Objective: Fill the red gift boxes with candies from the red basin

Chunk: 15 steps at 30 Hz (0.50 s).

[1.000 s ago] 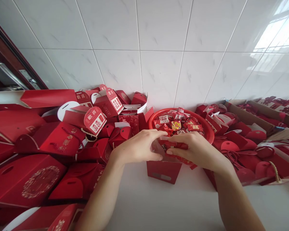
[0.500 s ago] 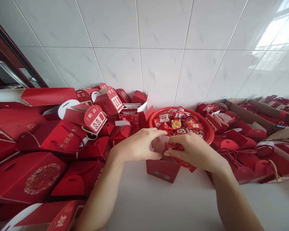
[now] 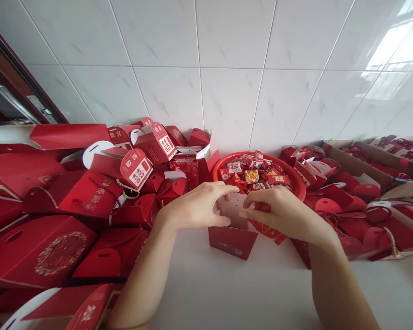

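Note:
A small red candy box [image 3: 232, 243] stands open on the white surface in front of me, its pale inside facing up. My left hand [image 3: 201, 205] is curled round the box's left side, thumb near the front panel and fingertips reaching over the opening. Above the box's right side hovers my right hand [image 3: 278, 213], thumb and fingers apart, with nothing visible between them. Partly covered by that hand, a red printed flap or wrapper [image 3: 266, 230] shows beside the box. Just behind is a red plastic basket [image 3: 298, 183] of wrapped candies [image 3: 251, 175].
Red gift boxes [image 3: 67, 252] are piled along the left, some with rope handles. More red boxes [image 3: 351, 197] lie at the right, near brown cartons [image 3: 375, 158]. A tiled wall [image 3: 234, 101] rises behind, and a door frame [image 3: 24, 78] stands at far left.
The red-wrapped candies in my right hand are no longer visible there; its fingers have parted. My left hand has stayed at the box.

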Motion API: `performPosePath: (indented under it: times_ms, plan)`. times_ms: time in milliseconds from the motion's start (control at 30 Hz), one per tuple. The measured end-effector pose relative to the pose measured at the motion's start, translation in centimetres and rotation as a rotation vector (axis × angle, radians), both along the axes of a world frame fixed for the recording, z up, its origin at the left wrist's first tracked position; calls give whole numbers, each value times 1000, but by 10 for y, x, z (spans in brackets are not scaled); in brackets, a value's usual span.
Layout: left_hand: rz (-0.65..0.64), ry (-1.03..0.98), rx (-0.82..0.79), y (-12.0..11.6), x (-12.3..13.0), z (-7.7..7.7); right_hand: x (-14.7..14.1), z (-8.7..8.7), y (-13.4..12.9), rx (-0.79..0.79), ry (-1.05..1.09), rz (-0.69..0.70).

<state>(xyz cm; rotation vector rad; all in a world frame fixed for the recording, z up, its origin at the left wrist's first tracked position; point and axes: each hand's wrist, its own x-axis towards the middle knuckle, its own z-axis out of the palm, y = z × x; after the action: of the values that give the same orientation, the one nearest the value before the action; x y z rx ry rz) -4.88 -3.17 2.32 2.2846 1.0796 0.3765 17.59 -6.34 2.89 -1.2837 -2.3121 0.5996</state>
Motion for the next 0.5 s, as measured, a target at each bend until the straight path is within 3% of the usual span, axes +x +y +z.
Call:
performPosePath:
  times_ms: [133, 300, 500]
  plan:
    - [5, 13, -41, -1, 0, 2, 4, 4, 2, 29, 352, -106]
    - [3, 22, -52, -1, 0, 3, 6, 1, 13, -67, 803, -213]
    - [31, 12, -56, 1, 0, 4, -2, -8, 20, -77, 918, -238]
